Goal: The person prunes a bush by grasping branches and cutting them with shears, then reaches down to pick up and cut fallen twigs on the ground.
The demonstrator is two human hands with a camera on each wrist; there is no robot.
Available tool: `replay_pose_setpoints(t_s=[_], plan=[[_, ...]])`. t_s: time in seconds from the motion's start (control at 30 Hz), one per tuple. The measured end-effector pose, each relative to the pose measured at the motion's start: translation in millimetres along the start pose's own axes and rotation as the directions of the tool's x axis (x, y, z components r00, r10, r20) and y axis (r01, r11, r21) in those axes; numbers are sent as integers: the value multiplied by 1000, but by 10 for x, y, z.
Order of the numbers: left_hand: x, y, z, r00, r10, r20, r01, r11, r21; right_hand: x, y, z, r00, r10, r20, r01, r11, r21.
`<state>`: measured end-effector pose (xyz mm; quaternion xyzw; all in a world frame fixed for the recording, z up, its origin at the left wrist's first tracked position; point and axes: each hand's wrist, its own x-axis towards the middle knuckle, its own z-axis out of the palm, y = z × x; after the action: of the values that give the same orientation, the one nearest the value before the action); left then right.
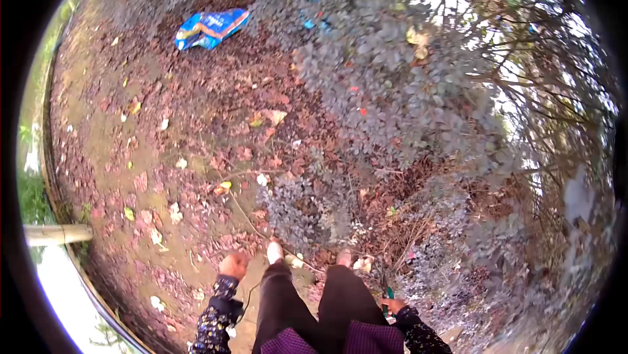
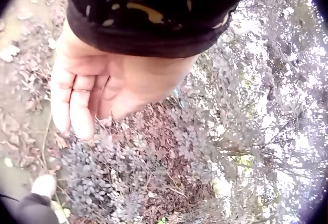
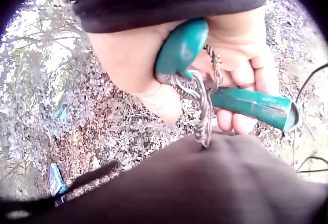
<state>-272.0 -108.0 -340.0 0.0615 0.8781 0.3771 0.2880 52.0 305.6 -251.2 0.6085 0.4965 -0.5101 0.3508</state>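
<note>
Leaf-strewn ground (image 1: pixel 108 164) fills the left and middle of the head view, with grey-leaved shrubs (image 1: pixel 392 60) across the top and right. Between the hands are the person's dark trousers (image 1: pixel 284 298). Near the shrubs, well ahead of the feet, lies a crumpled blue bag (image 1: pixel 212 29). The left hand (image 2: pixel 120 80) hangs beside the left leg with nothing in it, its fingers loosely bent and close together. The right hand (image 1: pixel 394 304), beside the right leg, holds a green-handled tool (image 3: pixel 251 105), probably pruning shears. Its fingers curl round one handle, while the other lies across the base of the thumb; the two handles stand apart. Smallest is the twisted wire (image 3: pixel 204 112) wound between them. Neither hand touches a branch, so this looks like a carrying or searching step rather than a cut. If the tool is to be used, the move calls for bringing its working end to a stem and squeezing both handles evenly, with the empty hand steadying the stem clear of the blades.
</note>
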Motion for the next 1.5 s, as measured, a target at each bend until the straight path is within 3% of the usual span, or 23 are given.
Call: replay_pose_setpoints(t_s=[0.1, 0.13, 0.2, 0.23, 0.3, 0.37, 0.4, 0.5, 0.53, 0.63, 0.67, 0.7, 0.77, 0.9, 1.03, 1.27, 1.3, 1.33, 1.37, 1.4, 1.43, 1.47, 1.5], plan=[[-277, -183, -471, 996, -23, -81, 25, 999, 27, 213, 401, 20, 996, -93, -7, 89, 971, -223], [-378, -86, -606, 992, -98, -82, 95, 995, -36, 960, 928, 35, 966, -252, 61, 251, 849, -465], [-486, -119, -697, 978, -197, -63, 182, 964, -193, 2264, 1846, 72, 816, -546, 191, 422, 336, -842], [-506, -206, -705, 974, -220, -48, 198, 938, -283, 1933, 1659, 99, 773, -584, 246, 502, 326, -801], [-607, 27, -756, 985, -160, -59, 144, 965, -220, 1481, 1217, 204, 704, -646, 295, 611, 339, -715], [-540, -272, -515, 995, -88, -38, 74, 955, -288, 1289, 919, 304, 638, -703, 316, 683, 325, -654], [-562, 49, -508, 990, -142, 5, 132, 909, -394, 1223, 797, 308, 620, -719, 314, 710, 345, -613], [-485, 588, -402, 987, -94, 133, 151, 836, -527, 35, -188, 391, 931, -349, 111, 362, 829, -427], [-422, 739, -363, 984, -112, 137, 166, 853, -495, 980, 304, 430, 867, -491, 86, 469, 743, -478], [-217, 1105, -366, 996, 76, 43, -63, 968, -242, 127, -209, 295, 856, -489, 169, 496, 685, -533], [-119, 1215, -354, 996, 93, -14, -94, 979, -183, -55, -332, 303, 948, -316, 42, 314, 902, -295], [-68, 1485, -423, 991, 129, 37, -123, 982, -142, 454, -7, 287, 758, -641, 120, 624, 660, -419], [10, 1947, -506, 979, 194, 54, -193, 981, -31, 762, 210, 325, 716, -681, 154, 609, 500, -616], [58, 2417, -478, 965, 251, 78, -251, 968, -20, 1080, 616, 443, 804, -583, 120, 538, 627, -564], [35, 2655, -403, 933, 329, 149, -324, 944, -53, 1633, 1199, 682, 773, -634, 35, 494, 566, -660], [652, 2631, -489, 875, 426, 228, -424, 904, -62, 2400, 1985, 1070, 727, -664, -174, 232, 476, -848], [765, 2638, -552, 878, 405, 255, -380, 914, -144, 2513, 1981, 1249, 562, -750, -349, -134, 334, -933], [869, 2677, -645, 877, 378, 296, -339, 924, -175, 2428, 1871, 1173, 696, -702, -152, 168, 364, -916], [919, 2841, -788, 871, 322, 370, -157, 898, -412, 1933, 1500, 1076, 788, -613, 55, 418, 467, -779], [1132, 2727, -835, 854, 348, 386, -211, 911, -354, 1754, 1290, 1199, 793, -608, -46, 401, 577, -711], [1328, 2606, -884, 839, 370, 400, -262, 918, -299, 1701, 1136, 1274, 753, -658, -16, 466, 550, -693], [1413, 2762, -1098, 752, 492, 438, -406, 870, -281, 1317, 678, 1384, 852, -515, -97, 302, 632, -714], [1556, 2782, -1206, 725, 455, 516, -263, 876, -404, 659, -19, 1476, 919, -354, -174, 122, 675, -728]])
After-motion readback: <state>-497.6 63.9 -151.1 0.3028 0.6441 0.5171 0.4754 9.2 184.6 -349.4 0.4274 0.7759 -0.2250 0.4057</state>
